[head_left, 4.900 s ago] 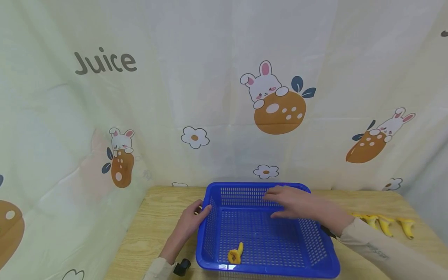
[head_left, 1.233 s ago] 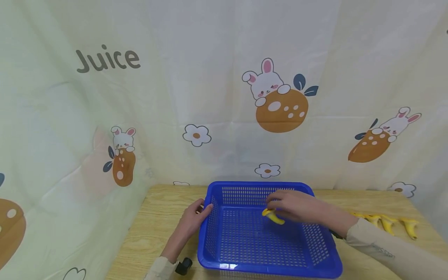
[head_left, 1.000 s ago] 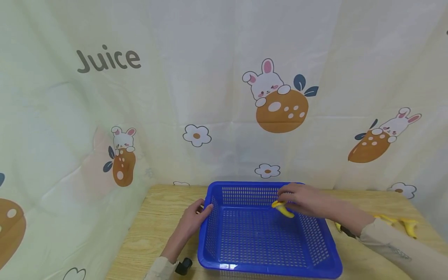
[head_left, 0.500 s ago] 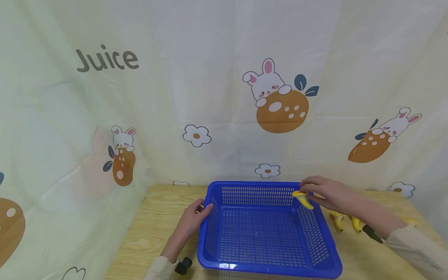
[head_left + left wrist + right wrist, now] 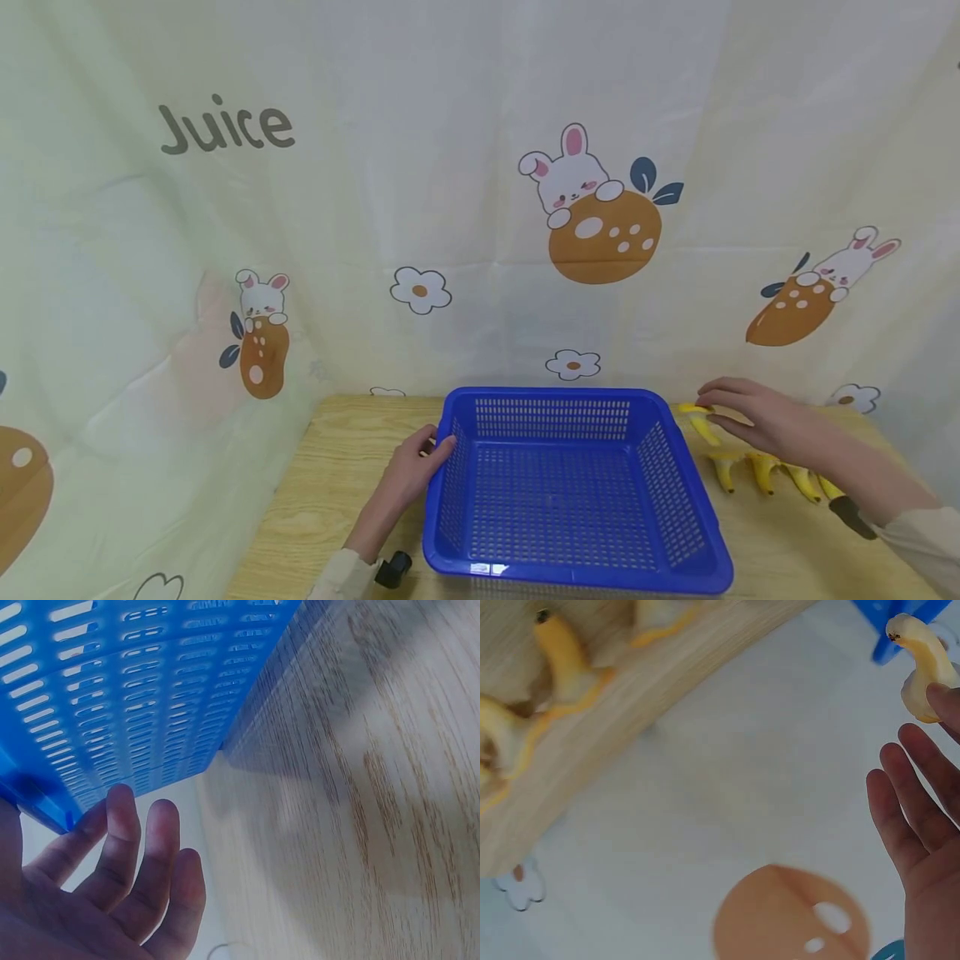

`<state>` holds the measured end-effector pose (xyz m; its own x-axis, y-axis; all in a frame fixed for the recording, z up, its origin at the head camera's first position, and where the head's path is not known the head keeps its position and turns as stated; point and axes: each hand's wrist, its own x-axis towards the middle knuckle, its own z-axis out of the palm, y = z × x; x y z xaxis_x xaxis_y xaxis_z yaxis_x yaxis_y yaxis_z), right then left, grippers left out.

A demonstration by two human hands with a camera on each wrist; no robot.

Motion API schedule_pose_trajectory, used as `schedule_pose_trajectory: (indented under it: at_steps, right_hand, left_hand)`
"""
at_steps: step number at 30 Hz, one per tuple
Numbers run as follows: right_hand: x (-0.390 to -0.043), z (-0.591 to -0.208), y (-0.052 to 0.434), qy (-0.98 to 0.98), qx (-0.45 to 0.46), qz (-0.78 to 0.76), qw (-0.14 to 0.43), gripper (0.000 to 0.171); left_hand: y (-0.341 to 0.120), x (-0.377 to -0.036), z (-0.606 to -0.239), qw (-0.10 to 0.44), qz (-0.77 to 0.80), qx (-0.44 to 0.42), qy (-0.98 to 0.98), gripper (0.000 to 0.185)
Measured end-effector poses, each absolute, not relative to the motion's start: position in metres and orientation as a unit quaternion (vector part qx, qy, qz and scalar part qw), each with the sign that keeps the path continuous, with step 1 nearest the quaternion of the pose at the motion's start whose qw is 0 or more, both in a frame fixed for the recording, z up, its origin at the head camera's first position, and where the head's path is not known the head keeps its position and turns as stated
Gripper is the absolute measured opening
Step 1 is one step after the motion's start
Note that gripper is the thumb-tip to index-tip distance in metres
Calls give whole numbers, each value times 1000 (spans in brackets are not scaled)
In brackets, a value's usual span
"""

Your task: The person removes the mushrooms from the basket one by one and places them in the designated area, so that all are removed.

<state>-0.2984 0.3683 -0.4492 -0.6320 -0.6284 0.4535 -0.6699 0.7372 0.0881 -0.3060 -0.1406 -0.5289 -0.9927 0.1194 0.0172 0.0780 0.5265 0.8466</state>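
My left hand holds the left rim of a blue plastic basket. Its thumb lies over the rim; in the left wrist view the fingers of my left hand curve outside the slotted basket wall. Past the basket's right side, my right hand pinches a yellow banana peel between thumb and fingertips, above the table. The right wrist view shows that banana peel with a dark tip and pale sides, at the thumb of my right hand, whose other fingers extend loosely.
Several similar banana peels lie in a row on the wooden table, right of the basket and under my right forearm. No peel shows inside the basket. A printed curtain hangs close behind the table.
Earlier a banana peel lay in the basket's near left corner. My right hand has since picked it up and carried it rightward over the rim. My left hand has stayed on the basket.
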Motion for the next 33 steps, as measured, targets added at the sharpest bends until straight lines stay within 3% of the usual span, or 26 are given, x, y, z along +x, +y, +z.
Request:
schedule_pose_trajectory:
  at_steps: [12,22,33]
  right_hand:
    - [-295,-463,432,-923,293,45,247,39]
    - [-288,-475,478,-959,219,18,180,27]
    - [-281,-485,519,-966,183,7,182,29]
  left_hand:
    - [-141,-304,-526,18,486,58,872,38]
    - [-142,-303,-525,22,482,55,874,39]
    - [-142,-303,-526,18,478,53,877,38]
